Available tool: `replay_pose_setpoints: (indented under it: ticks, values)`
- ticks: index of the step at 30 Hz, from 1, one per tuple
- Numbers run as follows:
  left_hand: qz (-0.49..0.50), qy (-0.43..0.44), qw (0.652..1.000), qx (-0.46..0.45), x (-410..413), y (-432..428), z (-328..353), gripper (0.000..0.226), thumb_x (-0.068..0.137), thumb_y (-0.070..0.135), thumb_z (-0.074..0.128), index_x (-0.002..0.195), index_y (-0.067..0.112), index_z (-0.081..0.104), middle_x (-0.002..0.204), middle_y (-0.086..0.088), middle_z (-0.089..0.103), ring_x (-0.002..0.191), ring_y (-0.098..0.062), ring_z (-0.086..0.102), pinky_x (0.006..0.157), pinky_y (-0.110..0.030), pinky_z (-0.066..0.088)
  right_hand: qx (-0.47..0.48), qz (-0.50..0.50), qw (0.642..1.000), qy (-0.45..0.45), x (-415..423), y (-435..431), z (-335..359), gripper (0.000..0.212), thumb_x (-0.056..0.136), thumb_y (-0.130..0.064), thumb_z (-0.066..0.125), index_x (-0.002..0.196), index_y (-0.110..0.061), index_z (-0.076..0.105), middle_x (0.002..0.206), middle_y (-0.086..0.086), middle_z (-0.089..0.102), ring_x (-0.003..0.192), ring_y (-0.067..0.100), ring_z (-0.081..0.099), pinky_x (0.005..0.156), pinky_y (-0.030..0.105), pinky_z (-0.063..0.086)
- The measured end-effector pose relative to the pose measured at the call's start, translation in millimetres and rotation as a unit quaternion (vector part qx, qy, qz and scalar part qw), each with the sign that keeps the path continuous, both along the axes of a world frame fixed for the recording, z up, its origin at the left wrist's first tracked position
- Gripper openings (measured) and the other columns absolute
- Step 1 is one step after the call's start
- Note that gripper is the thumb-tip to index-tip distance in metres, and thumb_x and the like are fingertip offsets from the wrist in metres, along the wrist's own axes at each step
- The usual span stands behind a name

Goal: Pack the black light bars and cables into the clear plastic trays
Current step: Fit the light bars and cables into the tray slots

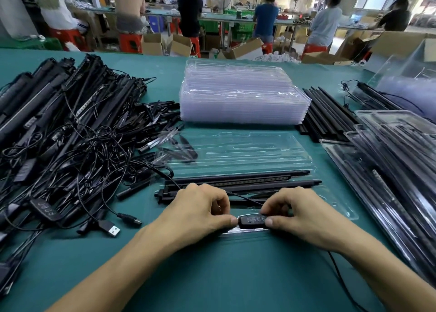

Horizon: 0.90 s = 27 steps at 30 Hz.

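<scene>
The black inline controller (253, 221) of a cable is pinched at both ends. The left hand (203, 208) presses its thumb to the left end with the fingers curled above. The right hand (297, 212) grips the right end between thumb and fingers. The controller sits at the near edge of an open clear tray (247, 151) that lies flat on the green desk (236, 276). The controller's thin cable (245, 199) runs away up and to the left.

In the near half of that tray, just beyond the hands, long black light bars (259, 184) lie side by side across its width. The far half shows only bare moulded channels.

Behind it stands a stack of empty clear trays (243, 99). Just right of the stack lies a row of loose black strips (328, 118). Further right, overlapping packed trays (389, 182) hold black bars under clear plastic. A clear box (405, 80) stands behind them; what is in it cannot be told.

The left of the desk carries a big heap of light bars and tangled cables (70, 123), with a USB plug (112, 229) at its near edge.
</scene>
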<state>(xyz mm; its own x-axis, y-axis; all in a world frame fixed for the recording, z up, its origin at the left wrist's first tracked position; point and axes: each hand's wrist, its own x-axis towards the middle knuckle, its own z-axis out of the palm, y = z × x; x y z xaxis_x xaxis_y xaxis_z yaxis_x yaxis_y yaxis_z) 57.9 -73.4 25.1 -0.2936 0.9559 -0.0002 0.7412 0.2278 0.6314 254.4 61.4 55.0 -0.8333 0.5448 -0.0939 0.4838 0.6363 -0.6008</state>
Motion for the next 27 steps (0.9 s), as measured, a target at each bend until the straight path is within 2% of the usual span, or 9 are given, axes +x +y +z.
replay_pose_setpoints:
  ticks: [3, 6, 9, 13, 17, 20, 23, 25, 27]
  values:
    - [0.024, -0.008, 0.999, 0.023, 5.8, 3.4, 2.3, 0.024, 0.073, 0.063, 0.068, 0.078, 0.04, 0.07, 0.064, 0.019, 0.065, 0.062, 0.0, 0.058, 0.065, -0.028, 0.053, -0.014, -0.014, 1.0, 0.011, 0.8, 0.3, 0.6, 0.014, 0.079, -0.02, 0.079, 0.08, -0.033, 0.073, 0.074, -0.011, 0.071, 0.069, -0.003, 0.063, 0.064, 0.01, 0.045]
    - [0.081, 0.059, 0.994, 0.045, 17.7, 8.3, 0.7, 0.035, 0.064, 0.077, 0.06, 0.08, 0.047, 0.068, 0.066, 0.023, 0.063, 0.067, 0.004, 0.058, 0.063, -0.025, 0.047, -0.024, -0.023, 0.999, 0.019, 1.8, -0.1, 0.6, 0.018, 0.077, -0.02, 0.081, 0.078, -0.036, 0.074, 0.071, -0.017, 0.07, 0.068, -0.008, 0.062, 0.063, 0.008, 0.043]
    - [0.113, 0.062, 0.99, 0.059, 22.7, 10.7, -3.2, 0.035, 0.061, 0.076, 0.068, 0.078, 0.046, 0.068, 0.068, 0.023, 0.063, 0.071, 0.005, 0.058, 0.064, -0.024, 0.046, -0.016, -0.026, 0.999, 0.011, 2.1, 0.0, -0.5, 0.015, 0.077, -0.024, 0.081, 0.079, -0.038, 0.076, 0.074, -0.015, 0.071, 0.071, -0.008, 0.062, 0.067, 0.01, 0.046]
    - [0.109, 0.057, 0.991, 0.048, 24.4, 9.0, -5.0, 0.031, 0.065, 0.076, 0.068, 0.078, 0.048, 0.067, 0.066, 0.022, 0.062, 0.07, 0.005, 0.057, 0.061, -0.024, 0.043, -0.002, -0.036, 0.999, -0.005, -0.4, 0.0, -0.5, 0.015, 0.077, -0.028, 0.081, 0.075, -0.041, 0.074, 0.074, -0.012, 0.072, 0.071, -0.003, 0.062, 0.062, 0.009, 0.044]
    - [0.11, 0.052, 0.991, 0.049, 24.4, 10.1, -6.7, 0.028, 0.067, 0.075, 0.069, 0.077, 0.05, 0.066, 0.065, 0.023, 0.062, 0.068, 0.004, 0.057, 0.06, -0.023, 0.043, -0.011, -0.026, 0.999, -0.029, -3.3, 3.2, 1.2, 0.02, 0.077, -0.029, 0.082, 0.068, -0.043, 0.07, 0.072, -0.023, 0.071, 0.071, -0.008, 0.062, 0.064, 0.009, 0.046]
    - [0.108, 0.057, 0.991, 0.048, 24.3, 10.6, -8.0, 0.028, 0.067, 0.075, 0.068, 0.077, 0.049, 0.067, 0.065, 0.022, 0.063, 0.067, 0.003, 0.057, 0.061, -0.025, 0.046, -0.009, -0.028, 1.0, -0.008, -0.4, 1.6, -1.9, 0.019, 0.078, -0.028, 0.081, 0.073, -0.043, 0.071, 0.069, -0.019, 0.069, 0.07, -0.011, 0.06, 0.061, 0.006, 0.041]
    - [0.106, 0.062, 0.991, 0.052, 25.0, 9.7, -9.0, 0.028, 0.068, 0.075, 0.067, 0.077, 0.049, 0.066, 0.063, 0.023, 0.061, 0.065, 0.004, 0.057, 0.059, -0.024, 0.044, -0.007, -0.017, 0.999, 0.026, 7.3, -0.8, -3.7, 0.018, 0.082, -0.025, 0.077, 0.086, -0.042, 0.074, 0.079, -0.016, 0.066, 0.079, -0.009, 0.06, 0.068, 0.007, 0.042]
    - [0.107, 0.058, 0.991, 0.057, 24.0, 9.0, -9.6, 0.029, 0.067, 0.076, 0.066, 0.078, 0.049, 0.067, 0.064, 0.024, 0.062, 0.066, 0.004, 0.057, 0.059, -0.023, 0.044, 0.024, -0.014, 0.998, 0.055, 18.6, -0.1, -2.1, 0.019, 0.084, -0.031, 0.075, 0.098, -0.044, 0.071, 0.088, -0.013, 0.064, 0.087, -0.003, 0.059, 0.075, 0.01, 0.042]
    - [0.104, 0.053, 0.991, 0.061, 23.9, 8.4, -10.1, 0.031, 0.067, 0.077, 0.065, 0.078, 0.048, 0.067, 0.066, 0.026, 0.062, 0.067, 0.005, 0.058, 0.059, -0.023, 0.045, 0.072, -0.032, 0.995, 0.062, 39.0, 3.4, 1.5, 0.03, 0.076, -0.047, 0.077, 0.102, -0.047, 0.063, 0.092, -0.014, 0.06, 0.093, -0.002, 0.054, 0.078, 0.012, 0.041]
